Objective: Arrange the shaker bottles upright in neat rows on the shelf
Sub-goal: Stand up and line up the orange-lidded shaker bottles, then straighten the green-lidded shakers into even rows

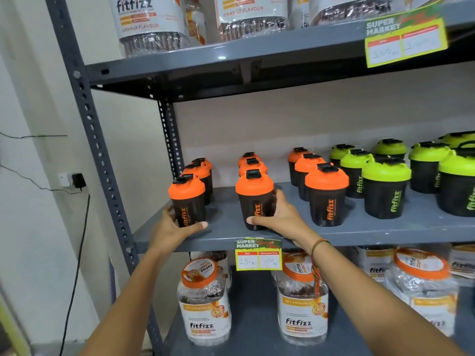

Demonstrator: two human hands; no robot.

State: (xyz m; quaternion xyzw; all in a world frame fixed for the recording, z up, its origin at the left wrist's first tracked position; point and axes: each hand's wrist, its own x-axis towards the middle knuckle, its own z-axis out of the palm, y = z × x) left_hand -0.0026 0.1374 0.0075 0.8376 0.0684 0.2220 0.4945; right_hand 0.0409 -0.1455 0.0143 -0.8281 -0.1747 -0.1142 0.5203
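Observation:
Black shaker bottles with orange lids stand upright in three rows on the grey middle shelf. My left hand grips the base of the front bottle of the left row. My right hand wraps around the front bottle of the middle row. A third orange row stands to the right. Further right, green-lidded shakers stand in rows, partly cut off by the frame edge.
A yellow price tag hangs from the shelf's front edge. Large Fitfizz jars fill the shelf below and the shelf above. A perforated grey upright stands at the left; a wall socket with cable sits beyond it.

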